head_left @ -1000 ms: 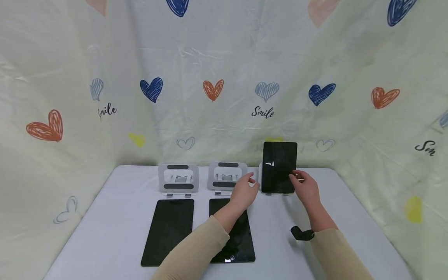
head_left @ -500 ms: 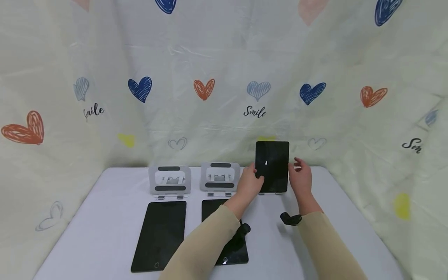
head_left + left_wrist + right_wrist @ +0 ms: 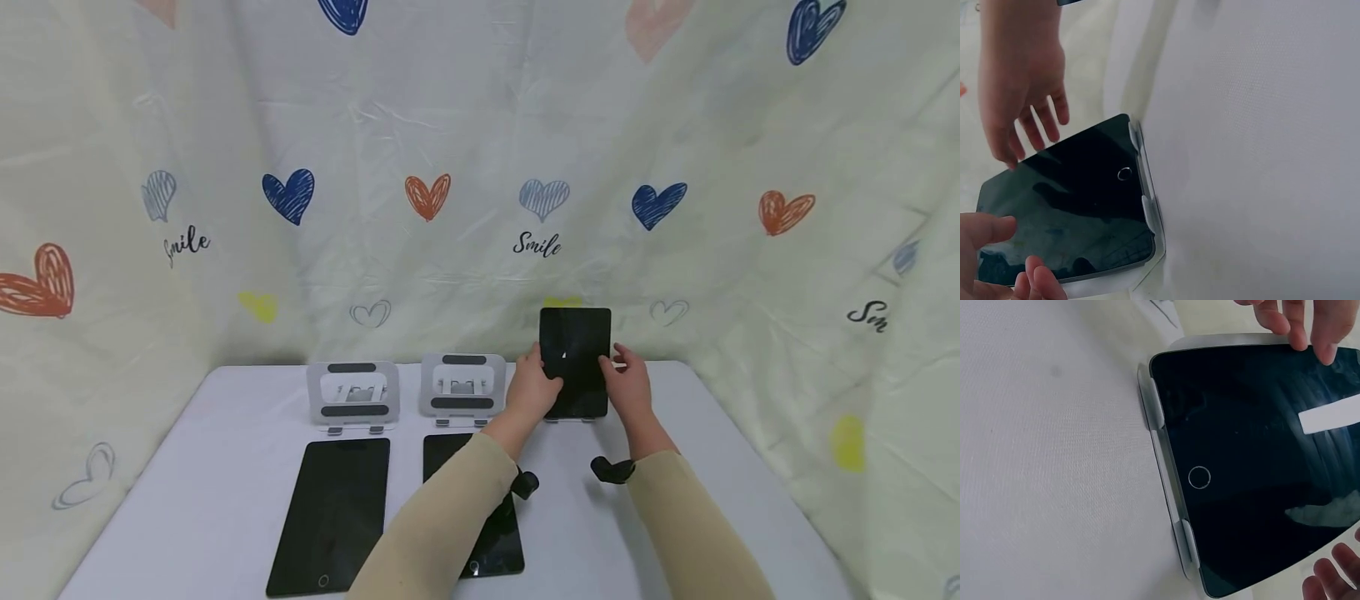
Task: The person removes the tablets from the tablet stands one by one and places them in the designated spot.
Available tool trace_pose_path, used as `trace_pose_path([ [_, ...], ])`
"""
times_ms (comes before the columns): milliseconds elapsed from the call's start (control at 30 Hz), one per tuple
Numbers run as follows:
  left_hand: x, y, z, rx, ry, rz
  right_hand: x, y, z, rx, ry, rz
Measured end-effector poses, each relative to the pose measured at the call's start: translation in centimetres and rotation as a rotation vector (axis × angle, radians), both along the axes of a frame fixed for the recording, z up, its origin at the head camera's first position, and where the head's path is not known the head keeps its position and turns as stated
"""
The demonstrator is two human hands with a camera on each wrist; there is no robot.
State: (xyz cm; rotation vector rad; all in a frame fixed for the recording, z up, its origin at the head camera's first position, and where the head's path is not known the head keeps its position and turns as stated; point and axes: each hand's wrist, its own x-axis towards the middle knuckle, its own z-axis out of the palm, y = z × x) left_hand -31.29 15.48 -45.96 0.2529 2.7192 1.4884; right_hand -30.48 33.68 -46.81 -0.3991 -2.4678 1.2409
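Note:
A black tablet (image 3: 575, 358) stands propped on a grey-white stand (image 3: 1190, 550) at the table's back right. Its home-button end sits behind the stand's two lower clips (image 3: 1149, 212). At the tablet's left edge is my left hand (image 3: 531, 392), with the thumb over the screen side and loosely bent fingers beside the edge. My right hand (image 3: 628, 386) is by the opposite edge, its thumb tip close to the tablet and its fingers loosely extended. Neither hand plainly grips the tablet. The stand's back is mostly hidden.
Two more grey-white stands (image 3: 353, 396) (image 3: 462, 386) are lined up left of the tablet. Before them lie two black tablets (image 3: 330, 517) (image 3: 487, 542), one partly under my left forearm. A heart-printed sheet (image 3: 480, 275) hangs behind the white table (image 3: 187, 517).
My left hand has come from beside the middle stand to the propped tablet's left edge. The right hand has shifted slightly along the right edge. The head view has turned a little rightward.

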Motion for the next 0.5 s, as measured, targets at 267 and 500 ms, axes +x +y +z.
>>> trace_pose_path([
  [267,-0.43,0.02,-0.02,0.023,0.000,0.002,-0.35,-0.25,0.05,0.004,0.003,0.017],
  [500,-0.04,-0.20,-0.89,0.104,0.052,0.022,-0.28,-0.06,-0.48,0.011,0.050,0.014],
])
